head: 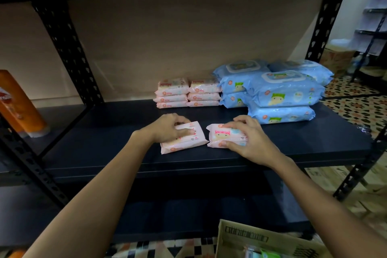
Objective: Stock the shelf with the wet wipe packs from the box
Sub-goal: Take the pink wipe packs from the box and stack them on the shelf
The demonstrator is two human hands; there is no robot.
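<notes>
While flat on shelf [293, 144] | left grip [167, 130] holds tilted pack [186, 142] | right grip [249, 138] holds level pack [222, 134]

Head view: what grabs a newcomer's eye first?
Two hands at the front middle of the dark shelf, each on a small pink wet wipe pack: the left hand on the left pack, the right hand on the right pack. Behind them stand two stacks of pink packs, with bigger blue wet wipe packs piled to their right. An open cardboard box sits bottom right.
</notes>
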